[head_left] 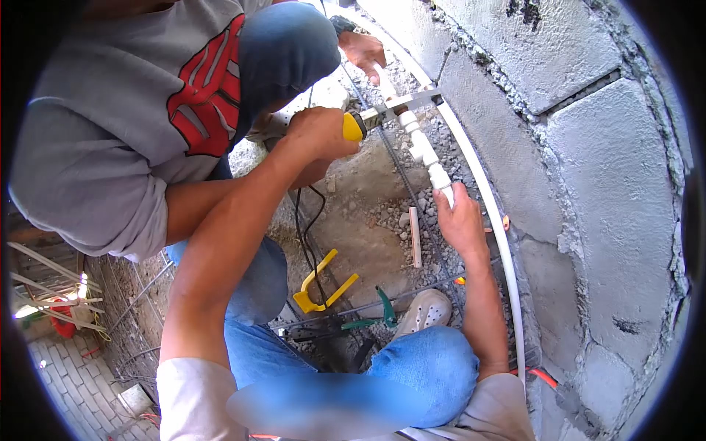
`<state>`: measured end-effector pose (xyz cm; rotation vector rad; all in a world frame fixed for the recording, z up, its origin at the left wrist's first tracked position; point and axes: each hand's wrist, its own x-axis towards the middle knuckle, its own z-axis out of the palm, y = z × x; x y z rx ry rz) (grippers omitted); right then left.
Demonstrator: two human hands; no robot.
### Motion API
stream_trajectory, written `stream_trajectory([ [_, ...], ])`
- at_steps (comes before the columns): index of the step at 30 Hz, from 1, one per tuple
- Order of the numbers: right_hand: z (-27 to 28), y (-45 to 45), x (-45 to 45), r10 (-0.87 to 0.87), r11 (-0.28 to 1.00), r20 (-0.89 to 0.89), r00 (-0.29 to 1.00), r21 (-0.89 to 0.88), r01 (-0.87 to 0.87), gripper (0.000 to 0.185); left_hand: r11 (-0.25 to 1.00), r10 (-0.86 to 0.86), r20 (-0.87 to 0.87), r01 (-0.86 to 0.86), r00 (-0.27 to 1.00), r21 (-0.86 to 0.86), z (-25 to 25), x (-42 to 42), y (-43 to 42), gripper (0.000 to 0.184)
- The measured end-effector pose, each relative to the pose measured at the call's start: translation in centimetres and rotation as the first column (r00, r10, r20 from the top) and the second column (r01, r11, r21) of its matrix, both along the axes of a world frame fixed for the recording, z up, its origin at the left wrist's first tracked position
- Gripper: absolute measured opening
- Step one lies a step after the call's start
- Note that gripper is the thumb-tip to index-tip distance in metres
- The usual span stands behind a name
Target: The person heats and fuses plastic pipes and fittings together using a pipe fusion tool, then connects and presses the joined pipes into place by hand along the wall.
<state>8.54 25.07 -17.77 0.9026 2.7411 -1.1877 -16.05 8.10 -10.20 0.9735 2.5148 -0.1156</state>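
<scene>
Pipe fittings (424, 150), upper centre-right, are made of smooth white plastic. A similar smooth finish is seen on the long curved pipe (475, 156) at right of centre. Tool handle (353, 126), upper centre: yellow hard plastic; plate (416, 98) in flat dull grey metal. Wall blocks (610, 162), right side, are rough-faced, matt, concrete-like. Jeans (440, 367), bottom, are made of denim; shirt (103, 147), upper left, matt grey cloth, red-printed.

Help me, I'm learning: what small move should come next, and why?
Probably steady the white pipe assembly square to the heating plate: the right hand holds its near end, the left hand the pipe welder, a co-worker's hand the opposite pipe.
</scene>
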Motion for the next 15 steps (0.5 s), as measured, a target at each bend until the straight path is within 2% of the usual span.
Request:
stream_trajectory([
  [5, -1.3, -0.2, 0.1, 0.003, 1.000, -0.019, 1.000, -0.007, -0.004, 0.037, 1.000, 0.013, -0.015, -0.013, 1.000, -0.022, -0.5, -0.2, 0.2, 0.051],
  [7, -1.5, -0.2, -0.2, 0.003, 1.000, -0.053, 0.999, -0.026, -0.004, 0.037, 0.997, -0.018, 0.007, 0.019, 1.000, -0.073, -0.6, -0.5, 0.4, 0.061],
  [12, -1.3, 0.4, -0.2, -0.003, 1.000, 0.031, 1.000, -0.025, 0.004, 0.038, 0.998, -0.039, 0.005, 0.039, 0.999, -0.056, -0.9, -0.9, 0.9, 0.061],
  [14, -1.8, 0.5, -0.1, -0.003, 1.000, 0.027, 1.000, -0.026, 0.004, 0.038, 0.995, -0.077, -0.072, 0.072, 0.994, -0.062, -0.8, -0.7, 1.1, 0.047],
  [15, -2.0, 0.5, -0.1, -0.003, 1.000, 0.021, 1.000, -0.025, 0.004, 0.038, 0.995, -0.079, -0.071, 0.075, 0.994, -0.062, -0.9, -0.7, 1.3, 0.047],
])
